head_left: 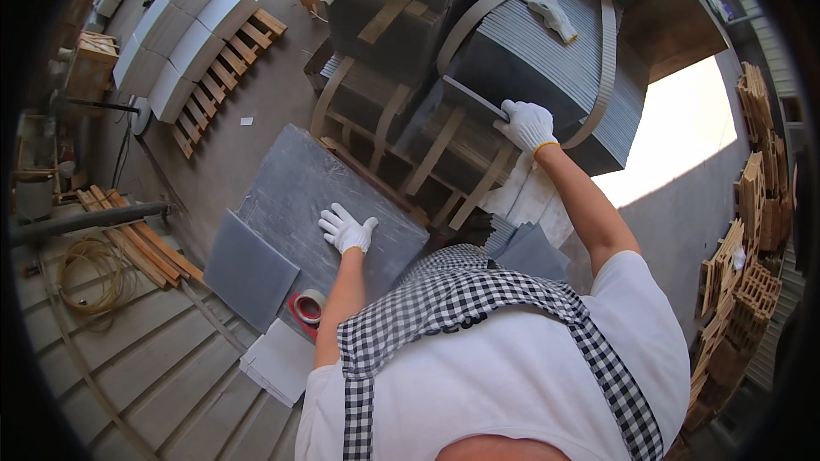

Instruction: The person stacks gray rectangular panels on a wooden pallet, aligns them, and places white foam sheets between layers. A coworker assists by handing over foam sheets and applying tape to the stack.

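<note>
My left hand [344,229], in a white knit glove, lies with fingers spread on a scuffed grey board-like work surface [299,175]. My right hand [525,125], gloved the same way, reaches forward with its fingers closed on the end of a thin dark grey sheet [472,97]. That sheet stands on edge by a strapped stack of grey sheets [538,43]. On top of the stack lies another white glove [549,13]. Left of my left hand rest some flat grey sheets [248,273]. A roll of tape [309,304] sits close to my left forearm.
White boxes [184,43] stand on a wooden pallet [231,68] at the far left. Coiled tubing [90,273] and wooden strips [141,248] lie at left. White sheets [280,363] are beside me. Wooden pallets [726,290] line the right. Dark strapped stacks [380,43] rise ahead.
</note>
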`<control>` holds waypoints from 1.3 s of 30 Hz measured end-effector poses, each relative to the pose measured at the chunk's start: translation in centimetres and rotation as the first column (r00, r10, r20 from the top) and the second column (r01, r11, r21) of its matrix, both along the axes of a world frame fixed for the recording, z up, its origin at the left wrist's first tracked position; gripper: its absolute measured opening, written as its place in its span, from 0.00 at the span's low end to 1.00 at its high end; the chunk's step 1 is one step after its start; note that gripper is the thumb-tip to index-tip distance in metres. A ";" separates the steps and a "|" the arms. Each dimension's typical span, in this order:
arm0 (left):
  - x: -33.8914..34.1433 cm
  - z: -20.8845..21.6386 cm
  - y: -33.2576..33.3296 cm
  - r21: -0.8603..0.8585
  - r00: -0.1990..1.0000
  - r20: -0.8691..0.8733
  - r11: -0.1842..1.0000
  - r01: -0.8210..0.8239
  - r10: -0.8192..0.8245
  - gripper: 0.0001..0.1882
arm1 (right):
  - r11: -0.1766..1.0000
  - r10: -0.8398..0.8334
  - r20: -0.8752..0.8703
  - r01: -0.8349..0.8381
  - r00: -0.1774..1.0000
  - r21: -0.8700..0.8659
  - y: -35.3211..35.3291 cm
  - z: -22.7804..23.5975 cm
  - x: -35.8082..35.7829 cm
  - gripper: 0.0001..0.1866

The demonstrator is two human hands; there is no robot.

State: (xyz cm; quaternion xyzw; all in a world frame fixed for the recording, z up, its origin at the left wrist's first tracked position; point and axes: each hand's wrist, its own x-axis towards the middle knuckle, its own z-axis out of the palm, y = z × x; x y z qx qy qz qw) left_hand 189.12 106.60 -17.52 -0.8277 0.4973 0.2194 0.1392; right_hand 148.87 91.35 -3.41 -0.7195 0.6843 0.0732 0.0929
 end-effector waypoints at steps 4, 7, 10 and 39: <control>-0.2 0.3 0.0 0.012 1.000 -0.004 1.000 -0.011 0.011 0.63 | 0.995 0.098 0.032 -0.098 0.995 -0.009 2.6 -2.1 3.0 0.16; -0.2 0.4 0.0 0.015 1.000 -0.014 1.000 -0.020 0.020 0.63 | 0.994 0.109 0.026 -0.108 0.994 -0.031 2.4 -2.7 2.5 0.16; -0.5 0.7 -0.8 0.006 0.998 -0.048 0.999 -0.048 0.048 0.59 | 0.998 0.058 0.123 -0.053 0.991 -0.046 0.7 1.1 1.5 0.18; 11.5 1.0 -4.0 -0.098 0.852 -0.457 0.938 -0.333 0.255 0.35 | 0.508 -0.861 0.508 0.021 0.001 0.861 17.1 -14.4 17.9 0.34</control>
